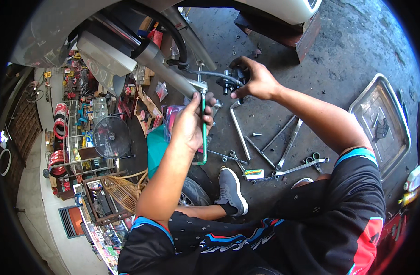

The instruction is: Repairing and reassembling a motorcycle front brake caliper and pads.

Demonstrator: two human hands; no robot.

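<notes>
My left hand (191, 121) is closed around a green bent-handled wrench (204, 149), whose upper end meets the bottom lug of a silver fork leg (166, 68). My right hand (260, 82) grips a black brake caliper (228, 82), with a hose (209, 73) running from it toward the fork. Another silver leg (187, 36) stands behind. Below my right hand, a silver bent socket wrench (239, 133) lies on the floor among spanners (301, 169), rods and a small loose bolt (256, 134).
A metal tray (402, 133) lies at the right, a raised metal stand (283, 34) at the back. At the left are a fan (111, 137), a wicker basket (120, 192) and shelves crowded with parts. A teal object (157, 151) and a tyre (194, 190) are near my shoe (230, 190).
</notes>
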